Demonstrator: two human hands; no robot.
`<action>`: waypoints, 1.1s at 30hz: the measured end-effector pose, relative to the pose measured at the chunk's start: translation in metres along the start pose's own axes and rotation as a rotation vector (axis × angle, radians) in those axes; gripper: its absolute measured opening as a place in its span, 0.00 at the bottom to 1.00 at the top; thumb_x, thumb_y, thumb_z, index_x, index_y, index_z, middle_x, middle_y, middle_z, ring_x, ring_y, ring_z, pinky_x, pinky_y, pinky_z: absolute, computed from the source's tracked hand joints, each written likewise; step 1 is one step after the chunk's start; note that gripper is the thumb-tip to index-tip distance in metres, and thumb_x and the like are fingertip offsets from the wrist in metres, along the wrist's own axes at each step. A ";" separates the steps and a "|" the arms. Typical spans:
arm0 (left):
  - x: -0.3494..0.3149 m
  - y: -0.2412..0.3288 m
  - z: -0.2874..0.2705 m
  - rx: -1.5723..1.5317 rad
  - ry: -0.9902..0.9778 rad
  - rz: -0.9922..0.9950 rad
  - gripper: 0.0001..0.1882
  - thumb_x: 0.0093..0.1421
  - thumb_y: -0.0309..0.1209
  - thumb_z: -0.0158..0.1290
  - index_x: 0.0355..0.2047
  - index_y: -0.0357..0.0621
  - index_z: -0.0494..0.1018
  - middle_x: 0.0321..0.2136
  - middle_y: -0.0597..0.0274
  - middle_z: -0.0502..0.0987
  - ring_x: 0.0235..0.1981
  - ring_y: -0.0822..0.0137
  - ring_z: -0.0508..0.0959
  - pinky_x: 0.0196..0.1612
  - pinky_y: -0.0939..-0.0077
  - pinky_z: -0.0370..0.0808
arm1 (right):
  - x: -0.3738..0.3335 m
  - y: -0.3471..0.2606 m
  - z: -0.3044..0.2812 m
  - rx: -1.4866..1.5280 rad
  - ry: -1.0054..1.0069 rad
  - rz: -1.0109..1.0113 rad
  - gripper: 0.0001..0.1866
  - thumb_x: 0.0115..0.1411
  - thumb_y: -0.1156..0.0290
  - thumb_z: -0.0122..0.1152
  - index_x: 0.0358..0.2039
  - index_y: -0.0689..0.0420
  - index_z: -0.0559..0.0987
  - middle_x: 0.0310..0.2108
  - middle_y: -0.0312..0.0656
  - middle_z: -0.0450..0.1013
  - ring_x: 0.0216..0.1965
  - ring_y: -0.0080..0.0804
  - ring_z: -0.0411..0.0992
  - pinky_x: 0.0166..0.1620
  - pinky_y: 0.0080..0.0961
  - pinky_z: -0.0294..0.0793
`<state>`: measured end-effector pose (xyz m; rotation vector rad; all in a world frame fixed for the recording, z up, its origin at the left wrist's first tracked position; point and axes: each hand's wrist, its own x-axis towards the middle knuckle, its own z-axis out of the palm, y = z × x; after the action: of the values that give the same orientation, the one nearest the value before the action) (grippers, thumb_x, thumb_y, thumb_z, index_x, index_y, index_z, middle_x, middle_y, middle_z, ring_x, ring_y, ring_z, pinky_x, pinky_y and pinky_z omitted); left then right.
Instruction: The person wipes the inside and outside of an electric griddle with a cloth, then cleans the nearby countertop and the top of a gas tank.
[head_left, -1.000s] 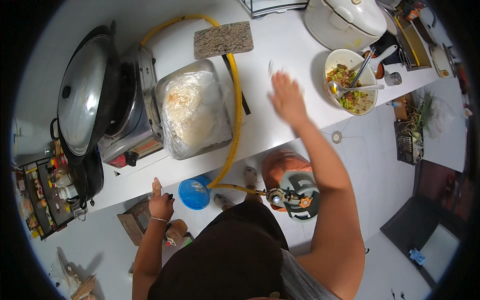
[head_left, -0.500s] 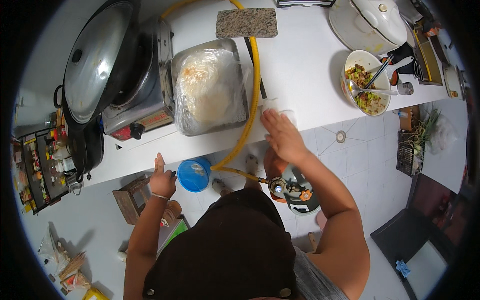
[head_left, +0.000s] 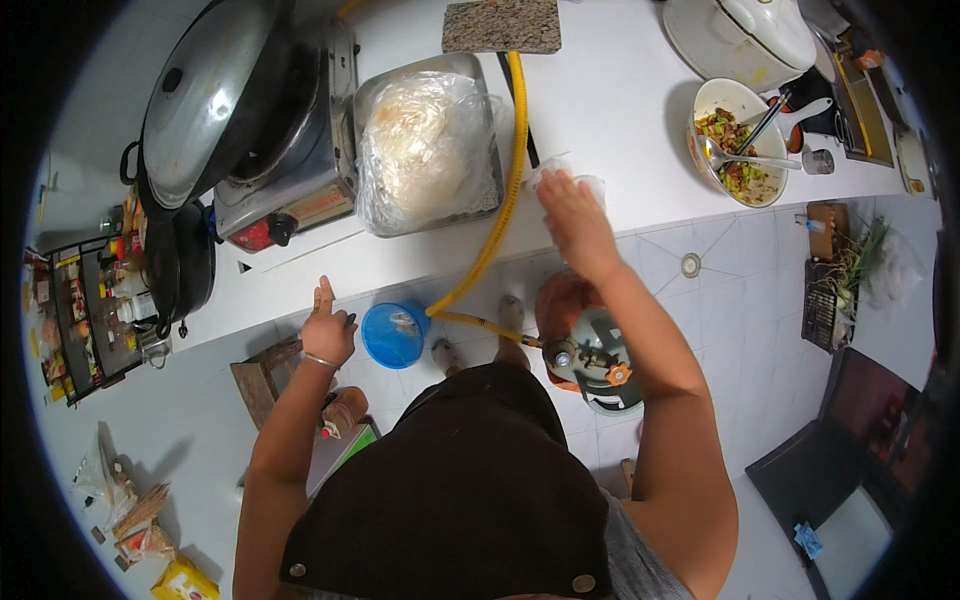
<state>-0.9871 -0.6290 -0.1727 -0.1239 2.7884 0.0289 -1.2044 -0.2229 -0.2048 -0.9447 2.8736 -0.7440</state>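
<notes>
My right hand (head_left: 578, 222) lies flat, fingers stretched, on a crumpled white tissue or thin cloth (head_left: 596, 187) on the white counter (head_left: 625, 120). Just left of it runs a yellow hose (head_left: 518, 130). My left hand (head_left: 328, 335) hangs by the counter's front edge, mostly closed with a finger pointing forward. A small dark bit shows at its side, but I cannot make out what it is. Between the hose and the gas stove (head_left: 300, 200) stands a metal tray (head_left: 488, 205) with a pale, plastic-wrapped mass (head_left: 410, 150) in it.
A lidded wok (head_left: 205, 110) sits on the stove. A food bowl (head_left: 700, 160) with spoons stands at right, beside a white pot (head_left: 720, 60). A stone slab (head_left: 500, 25) lies at the back. Below are a blue bucket (head_left: 390, 345) and a gas cylinder (head_left: 605, 340).
The view has shifted, so the counter appears higher. My right hand has slid slightly away from me over the counter with the white tissue or cloth. The left hand stays by the edge.
</notes>
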 end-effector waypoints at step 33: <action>-0.004 -0.032 0.017 -0.058 0.137 0.183 0.10 0.50 0.34 0.61 0.26 0.40 0.78 0.65 0.36 0.53 0.59 0.43 0.68 0.44 0.60 0.78 | -0.068 -0.078 0.066 0.195 0.328 0.119 0.19 0.54 0.85 0.53 0.41 0.52 0.83 0.46 0.43 0.78 0.50 0.38 0.75 0.52 0.30 0.74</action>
<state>-0.9750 -0.6595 -0.1880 0.1205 2.9271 0.1515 -1.0945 -0.2672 -0.2368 -0.6773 3.0133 -1.2447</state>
